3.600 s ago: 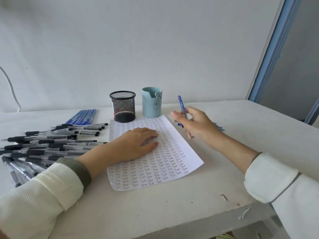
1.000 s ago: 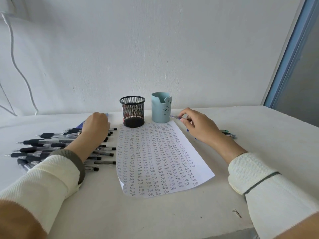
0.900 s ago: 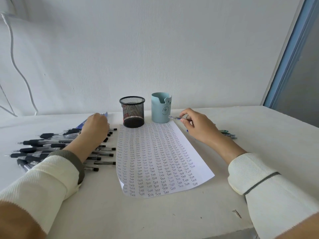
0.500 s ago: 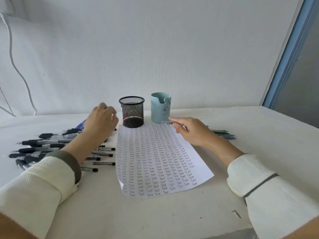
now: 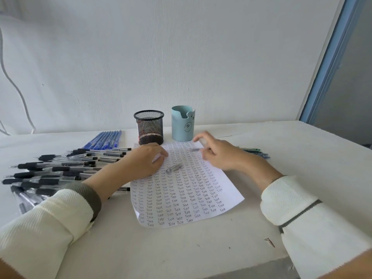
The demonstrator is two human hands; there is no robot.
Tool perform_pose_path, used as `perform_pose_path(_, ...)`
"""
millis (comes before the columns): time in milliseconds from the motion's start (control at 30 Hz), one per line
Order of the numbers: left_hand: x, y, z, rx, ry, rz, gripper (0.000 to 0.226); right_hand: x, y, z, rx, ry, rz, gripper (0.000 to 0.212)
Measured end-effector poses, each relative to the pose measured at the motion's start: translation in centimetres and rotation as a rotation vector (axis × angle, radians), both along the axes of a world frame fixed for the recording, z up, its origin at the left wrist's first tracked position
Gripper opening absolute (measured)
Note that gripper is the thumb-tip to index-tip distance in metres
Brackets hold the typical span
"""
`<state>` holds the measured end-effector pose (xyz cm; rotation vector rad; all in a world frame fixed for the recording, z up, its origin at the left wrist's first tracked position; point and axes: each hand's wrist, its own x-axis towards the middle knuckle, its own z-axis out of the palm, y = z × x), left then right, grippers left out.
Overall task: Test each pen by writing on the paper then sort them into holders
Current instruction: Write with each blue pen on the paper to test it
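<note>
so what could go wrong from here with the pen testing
The paper is almost completely filled with "Test", so a new mark may be hard to tell from old ones. A small clear cap-like piece lies loose on the sheet near the left hand and could roll away or get swept off. The right hand is blurred with motion close to the blue holder, which it might knock.

White paper (image 5: pixel 187 198) is showing rows of dark handwriting; black mesh holder (image 5: pixel 149 125) and pale blue holder (image 5: pixel 182 123) are standing behind; blue pens (image 5: pixel 104 140), black-gripped pens (image 5: pixel 60 170) are lying left
</note>
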<state>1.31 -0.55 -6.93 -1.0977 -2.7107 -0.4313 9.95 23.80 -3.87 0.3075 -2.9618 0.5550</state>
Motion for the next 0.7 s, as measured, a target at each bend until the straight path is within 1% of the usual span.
perform_pose_path(33, 0.1, 0.0, 0.0, 0.008, -0.017, -0.002, 0.03, 0.1, 0.4, 0.3, -0.081, 0.04, -0.002, 0.036)
perform_pose_path(67, 0.3, 0.1, 0.1, 0.023, -0.034, -0.001, 0.031, 0.1, 0.7, 0.6, -0.158, 0.123, -0.016, 0.041)
perform_pose_path(100, 0.5, 0.3, 0.2, 0.037, -0.055, 0.003, 0.033, 0.2, 0.8, 0.9, -0.259, 0.224, -0.036, 0.042)
perform_pose_path(133, 0.7, 0.5, 0.3, 0.046, -0.074, 0.006, 0.034, 0.3, 0.8, 1.2, -0.398, 0.307, -0.052, 0.041)
perform_pose_path(167, 0.9, 0.8, 0.4, 0.05, -0.089, 0.006, 0.036, 0.4, 0.7, 1.6, -0.574, 0.347, -0.064, 0.04)
perform_pose_path(200, 1.2, 1.0, 0.5, 0.049, -0.104, 0.001, 0.037, 0.6, 0.4, 1.9, -0.757, 0.346, -0.06, 0.04)
perform_pose_path(233, 1.4, 1.1, 0.5, 0.044, -0.124, -0.006, 0.039, 1.0, 0.2, 2.2, -0.889, 0.326, -0.049, 0.039)
perform_pose_path(267, 1.6, 1.2, 0.6, 0.033, -0.145, -0.013, 0.042, 1.4, 0.0, 2.3, -0.956, 0.302, -0.042, 0.036)
perform_pose_path(333, 2.0, 1.1, 0.6, 0.003, -0.178, -0.029, 0.052, 2.3, -0.6, 2.0, -0.976, 0.267, -0.049, 0.023)
perform_pose_path(400, 2.3, 1.1, 0.7, -0.011, -0.188, -0.037, 0.059, 3.5, -1.3, 1.3, -0.983, 0.221, -0.058, 0.005)
perform_pose_path(433, 2.4, 1.1, 0.8, -0.012, -0.189, -0.039, 0.06, 4.0, -1.6, 0.9, -0.961, 0.204, -0.073, 0.009)
perform_pose_path(467, 2.6, 1.1, 0.8, -0.011, -0.191, -0.04, 0.06, 4.5, -1.9, 0.5, -0.924, 0.182, -0.094, 0.018)
perform_pose_path(533, 2.7, 1.1, 0.8, -0.011, -0.183, -0.042, 0.059, 5.2, -2.1, 0.0, -0.849, 0.094, -0.124, 0.029)
perform_pose_path(600, 2.8, 1.0, 0.7, -0.013, -0.17, -0.039, 0.057, 5.9, -2.1, -0.6, -0.799, -0.017, -0.131, 0.021)
perform_pose_path(700, 2.5, 0.8, 0.3, -0.038, -0.154, -0.036, 0.06, 7.0, -2.0, -1.3, -0.761, -0.072, -0.146, 0.012)
